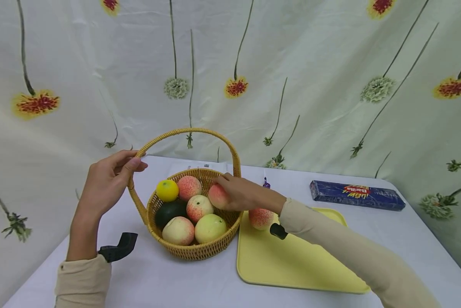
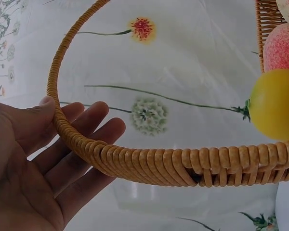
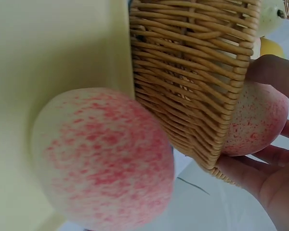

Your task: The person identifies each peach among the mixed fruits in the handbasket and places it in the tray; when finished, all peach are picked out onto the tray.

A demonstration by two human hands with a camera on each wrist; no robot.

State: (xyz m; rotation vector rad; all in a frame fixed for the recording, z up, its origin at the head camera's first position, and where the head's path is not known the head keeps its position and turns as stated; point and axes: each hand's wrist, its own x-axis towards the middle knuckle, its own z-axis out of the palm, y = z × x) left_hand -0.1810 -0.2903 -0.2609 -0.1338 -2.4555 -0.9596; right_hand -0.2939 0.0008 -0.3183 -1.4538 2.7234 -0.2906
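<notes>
A wicker basket with a tall arched handle stands on the table. My left hand holds the handle's left side between thumb and fingers; in the left wrist view the fingers lie loosely behind it. Inside the right rim, my right hand grips a pink-red peach, partly hidden by the rim in the right wrist view. Other peaches, a yellow round fruit, a dark green fruit and a pale yellow-green fruit lie in the basket.
Right of the basket lies a yellow tray, with another peach on it near the basket. A dark blue Barilla box lies at the back right. A small purple object shows behind my right arm. Flower-patterned cloth hangs behind the table.
</notes>
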